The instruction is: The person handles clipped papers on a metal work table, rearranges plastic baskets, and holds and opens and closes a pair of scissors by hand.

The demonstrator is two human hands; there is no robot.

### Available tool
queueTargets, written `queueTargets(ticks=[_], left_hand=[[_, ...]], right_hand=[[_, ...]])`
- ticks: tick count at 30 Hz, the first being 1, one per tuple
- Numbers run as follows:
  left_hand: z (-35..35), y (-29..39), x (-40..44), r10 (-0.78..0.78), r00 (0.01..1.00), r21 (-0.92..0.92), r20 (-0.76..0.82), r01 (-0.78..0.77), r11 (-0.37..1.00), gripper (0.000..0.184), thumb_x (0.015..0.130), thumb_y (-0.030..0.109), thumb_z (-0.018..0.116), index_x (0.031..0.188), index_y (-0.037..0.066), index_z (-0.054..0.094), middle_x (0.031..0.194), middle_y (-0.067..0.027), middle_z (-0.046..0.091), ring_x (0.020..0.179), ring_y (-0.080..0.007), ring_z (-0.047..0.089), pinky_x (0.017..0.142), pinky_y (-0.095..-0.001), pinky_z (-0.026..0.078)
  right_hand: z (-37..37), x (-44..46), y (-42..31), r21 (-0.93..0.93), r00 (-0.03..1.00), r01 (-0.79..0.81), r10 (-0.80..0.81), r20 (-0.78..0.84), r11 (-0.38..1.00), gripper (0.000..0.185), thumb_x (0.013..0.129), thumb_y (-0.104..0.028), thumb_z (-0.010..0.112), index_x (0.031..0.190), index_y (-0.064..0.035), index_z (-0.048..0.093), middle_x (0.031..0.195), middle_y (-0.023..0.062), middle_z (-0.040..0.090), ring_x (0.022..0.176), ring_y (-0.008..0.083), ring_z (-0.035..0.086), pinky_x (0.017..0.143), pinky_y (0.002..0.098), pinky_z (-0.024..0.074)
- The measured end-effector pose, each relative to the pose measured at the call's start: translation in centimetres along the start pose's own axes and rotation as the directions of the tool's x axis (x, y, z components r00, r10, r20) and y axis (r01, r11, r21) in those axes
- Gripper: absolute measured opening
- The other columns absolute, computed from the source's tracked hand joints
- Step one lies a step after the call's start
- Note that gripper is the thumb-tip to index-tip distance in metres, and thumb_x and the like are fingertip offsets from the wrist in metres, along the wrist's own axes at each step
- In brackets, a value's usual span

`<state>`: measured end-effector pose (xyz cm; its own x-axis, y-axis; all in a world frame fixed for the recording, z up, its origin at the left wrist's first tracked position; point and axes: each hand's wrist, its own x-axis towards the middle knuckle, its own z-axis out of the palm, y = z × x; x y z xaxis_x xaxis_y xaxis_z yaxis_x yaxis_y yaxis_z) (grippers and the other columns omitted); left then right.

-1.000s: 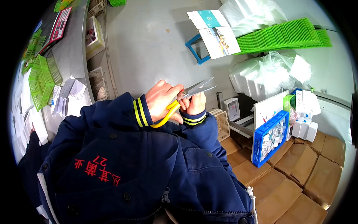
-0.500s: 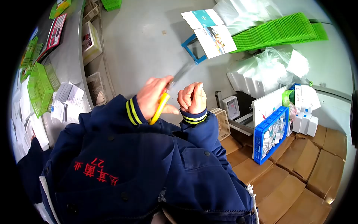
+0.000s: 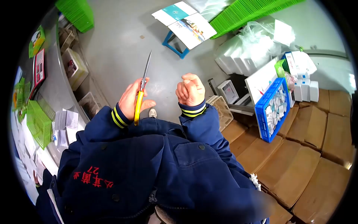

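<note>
My left hand [image 3: 129, 100] holds a pair of scissors [image 3: 139, 102] with yellow-and-red handles. The blades look closed together and point away from me, over the grey floor. The thumb of that hand sticks out to the right of the handles. To the right, apart from the scissors, my right hand [image 3: 190, 90] is raised with its fingers curled in. Whether anything small sits inside those curled fingers is hidden. Both hands are in front of my dark blue jacket [image 3: 123, 164], whose cuffs have yellow stripes.
On the left a metal table [image 3: 61, 78] carries a green basket [image 3: 39, 123], papers and a red-framed device [image 3: 38, 69]. Ahead, a printed board [image 3: 192, 30] lies on a blue stool [image 3: 175, 46]. Brown cartons [image 3: 291, 168] and a blue crate [image 3: 263, 112] stand right. Another person's hand [image 3: 36, 177] shows lower left.
My left hand has moved left, away from my right hand, and the scissors now point more upright in view. The right hand stays curled. The whole view has shifted.
</note>
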<state>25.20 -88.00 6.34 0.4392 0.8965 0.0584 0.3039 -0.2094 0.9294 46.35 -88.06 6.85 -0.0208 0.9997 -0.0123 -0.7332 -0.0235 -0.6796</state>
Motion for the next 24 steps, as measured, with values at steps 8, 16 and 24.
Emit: queueTargets(ticks=[8,16,24], left_hand=[[3.6,3.0,3.4,0.010,0.992,-0.008,0.126,-0.009,1.000,0.070,0.073,0.031,0.072,0.126,0.002,0.036,0.083,-0.0017,0.046,0.075,-0.0114,0.046,0.071,-0.0247,0.041],[6.3,4.3,5.7,0.033,0.976,-0.008,0.217,-0.032,0.999,0.069,0.073,0.031,0.072,0.125,0.001,0.038,0.082,-0.0019,0.046,0.075,-0.0112,0.046,0.070,-0.0240,0.041],[4.9,2.5,10.5,0.032,0.954,-0.104,0.299,0.000,0.995,0.068,0.074,0.028,0.072,0.126,0.003,0.037,0.081,-0.0001,0.046,0.064,-0.0076,0.046,0.056,-0.0209,0.041]], right_hand=[[-1.8,-2.9,-4.4,-0.445,0.958,0.210,-0.274,-0.084,0.870,0.013,0.088,-0.009,0.053,0.087,0.0034,0.056,0.072,0.0062,0.055,0.047,0.0065,0.042,0.045,0.0195,0.0350],[-3.5,-3.9,-6.8,-0.519,0.927,0.230,-0.347,-0.140,0.823,0.012,0.088,-0.010,0.051,0.086,0.0014,0.054,0.066,0.0048,0.052,0.046,0.0059,0.040,0.044,0.0185,0.0339],[-4.3,1.1,-7.2,-0.309,0.947,0.234,-0.288,-0.141,0.922,0.011,0.087,-0.010,0.043,0.082,-0.0008,0.049,0.047,-0.0006,0.034,0.039,0.0078,0.028,0.037,0.0218,0.0245]])
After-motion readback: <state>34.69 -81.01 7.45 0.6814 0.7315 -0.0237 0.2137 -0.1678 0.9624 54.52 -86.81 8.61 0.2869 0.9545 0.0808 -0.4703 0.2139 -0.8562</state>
